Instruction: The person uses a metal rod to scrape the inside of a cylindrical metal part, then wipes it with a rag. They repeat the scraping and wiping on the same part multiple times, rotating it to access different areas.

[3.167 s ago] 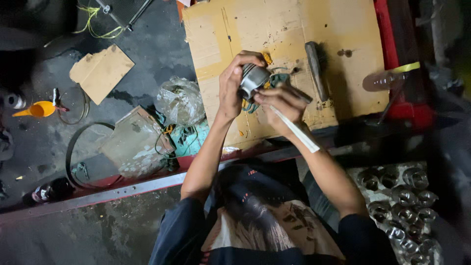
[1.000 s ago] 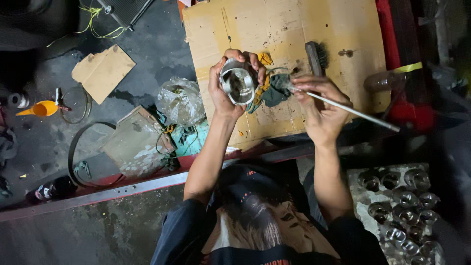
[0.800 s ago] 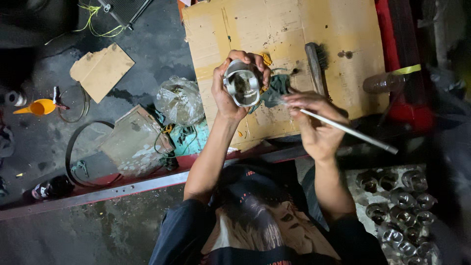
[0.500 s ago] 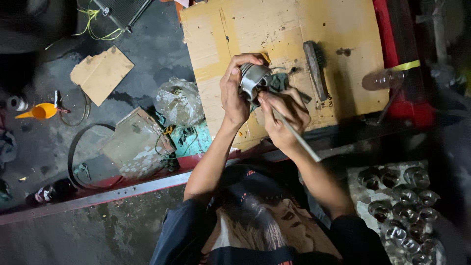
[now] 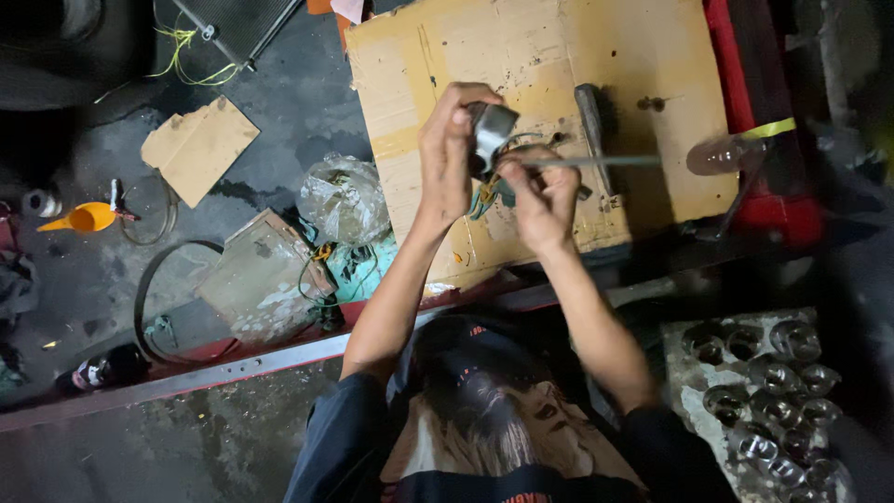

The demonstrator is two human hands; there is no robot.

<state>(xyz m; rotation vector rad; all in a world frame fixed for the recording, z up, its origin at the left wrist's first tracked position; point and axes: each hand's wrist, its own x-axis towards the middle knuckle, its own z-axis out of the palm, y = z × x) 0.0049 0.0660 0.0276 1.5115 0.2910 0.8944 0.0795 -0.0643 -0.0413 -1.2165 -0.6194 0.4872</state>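
Note:
My left hand [image 5: 445, 154] is raised over a cardboard sheet [image 5: 559, 56] and grips a short metal cylinder [image 5: 491, 130]. Right beside it, my right hand [image 5: 545, 197] pinches a thin metal rod [image 5: 596, 160]. The rod lies level and points right, with its near end at the cylinder. Green-and-yellow wires [image 5: 489, 194] hang below the cylinder, between my two hands. Both hands nearly touch.
A dark-handled tool [image 5: 589, 112] lies on the cardboard; a plastic bottle [image 5: 722, 154] sits by a red frame [image 5: 754, 102]. A tray of metal cups [image 5: 773, 391] is lower right. To the left, on the floor: a plastic bag [image 5: 345, 196], a worn box [image 5: 261, 275], a cardboard scrap [image 5: 197, 144], an orange funnel [image 5: 88, 217].
My right hand swung the rod from pointing down-right to level, pointing right, and rose closer to the cylinder. My left hand turned the cylinder slightly.

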